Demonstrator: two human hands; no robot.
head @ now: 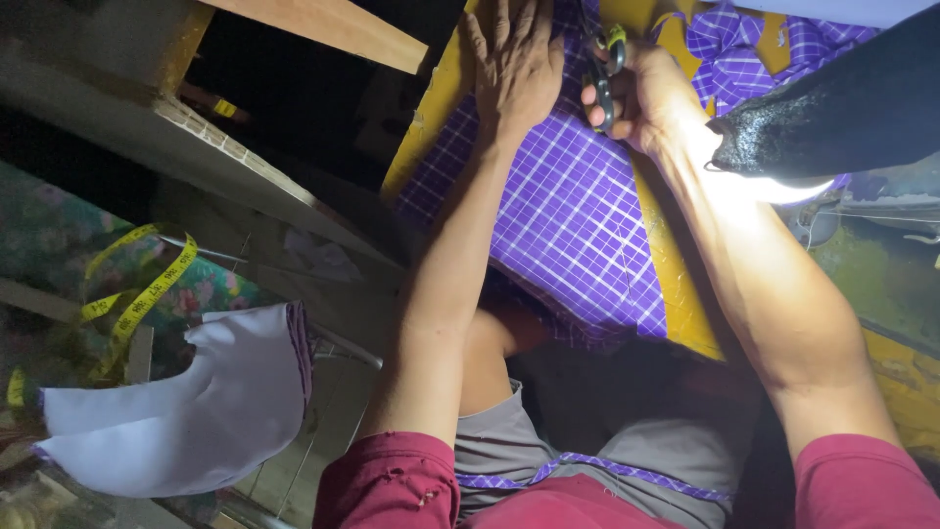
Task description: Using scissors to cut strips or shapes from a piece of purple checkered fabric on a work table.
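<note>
Two hands: both at upper centre of frame, working on one piece of cloth.
Table [676, 284]: yellow, running from top centre down to right edge; serves as flat bed under cloth.
Cloth [568, 206]: purple check, spread over table from top centre to mid-frame, near edge hanging off toward lap; laid flat, likely for a clean cut.
Lamp [832, 118]: dark shade at upper right, bulb glaring onto right forearm and cloth; placed close, apparently to light the work.
White fabric [186, 402]: loose piece at lower left, well apart from hands; seems set aside.
Left hand [514, 64]: flat, fingers spread, palm down on cloth at top centre; grasps nothing, presses cloth still.
Right hand [641, 93]: just right of left hand, clenched round scissors, fingers through handles.
Scissors [604, 73]: dark with green-yellow handle, over cloth between hands; blades mostly hidden.
Tape measure [137, 294]: yellow, looped at left edge, unused.
Containers: none seen.
</note>
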